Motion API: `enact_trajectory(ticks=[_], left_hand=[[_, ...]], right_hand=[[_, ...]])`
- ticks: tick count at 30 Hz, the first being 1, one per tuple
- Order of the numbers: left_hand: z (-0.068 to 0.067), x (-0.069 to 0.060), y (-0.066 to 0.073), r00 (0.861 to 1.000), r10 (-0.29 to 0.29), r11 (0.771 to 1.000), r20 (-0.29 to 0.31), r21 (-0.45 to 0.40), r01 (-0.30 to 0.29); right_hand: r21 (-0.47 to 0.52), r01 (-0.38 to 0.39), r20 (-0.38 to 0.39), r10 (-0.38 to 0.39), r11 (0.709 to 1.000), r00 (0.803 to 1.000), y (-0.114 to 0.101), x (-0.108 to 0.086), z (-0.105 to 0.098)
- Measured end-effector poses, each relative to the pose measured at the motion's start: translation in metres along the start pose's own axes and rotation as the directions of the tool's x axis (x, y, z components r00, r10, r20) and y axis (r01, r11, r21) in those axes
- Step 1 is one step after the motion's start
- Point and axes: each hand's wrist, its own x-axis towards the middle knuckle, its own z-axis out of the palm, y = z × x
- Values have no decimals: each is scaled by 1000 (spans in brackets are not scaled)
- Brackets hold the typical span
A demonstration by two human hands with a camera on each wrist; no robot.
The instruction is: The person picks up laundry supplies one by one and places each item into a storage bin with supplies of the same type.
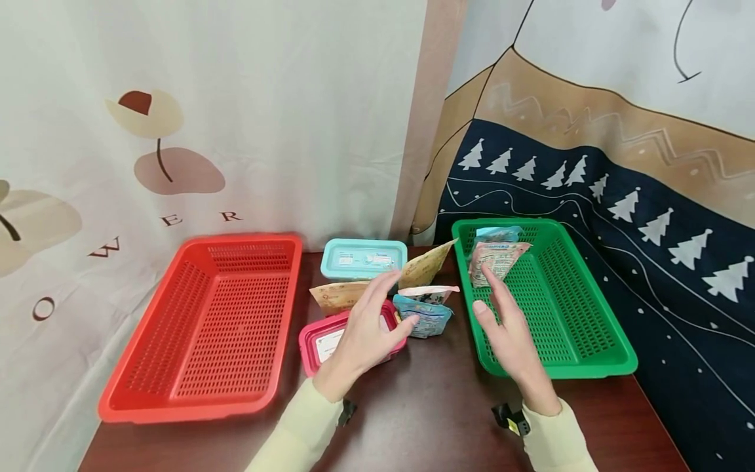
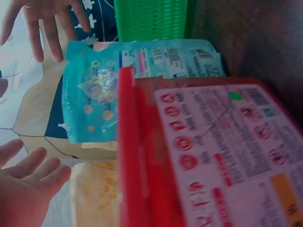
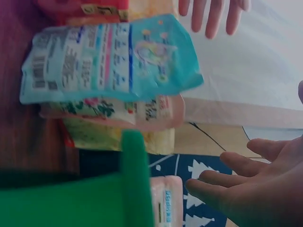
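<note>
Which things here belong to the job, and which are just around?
Likely job:
red perforated plastic basket
green perforated plastic basket
pink-lidded rectangular box
pale-blue rectangular box
blue, pink and yellowish pouches

Seemingly background:
white printed curtain
navy printed cloth

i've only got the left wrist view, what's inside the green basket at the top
Observer: In the head view, the green basket holds a pink pouch with a blue pouch behind it.
Operator: ok, is there another basket anywhere
Observer: Yes, a red perforated basket stands to the left of the red lidded box.
Operator: any other lidded box around
Observer: A light blue lidded box lies at the back of the table.
</note>
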Motion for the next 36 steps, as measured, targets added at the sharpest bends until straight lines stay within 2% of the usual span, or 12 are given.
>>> enact_trajectory(ticks=[5,8,13,18,24,29,36], left_hand=[[4,-4,-2,994,-98,995,45,10,98],[5,-5,-3,990,-126,992,62,26,124],[8,-4,-5,984,-169,984,47,65,166],[10,-2,-6,974,-226,971,24,85,224],[12,1,-5,966,-256,964,21,76,254],[15,2,-5,962,-274,957,16,100,271],[21,6,-8,966,-258,959,-16,115,258]], right_hand=[[-5,-34,10,34,999,999,0,-4,12],[-10,-62,9,62,998,998,0,-5,18],[-19,-95,13,95,995,995,3,-6,27],[-57,-91,3,91,994,996,5,-7,34],[-107,-83,-55,78,991,995,4,-8,42],[-132,-68,-46,63,989,997,5,-8,50],[-220,-30,-72,15,975,997,9,-5,56]])
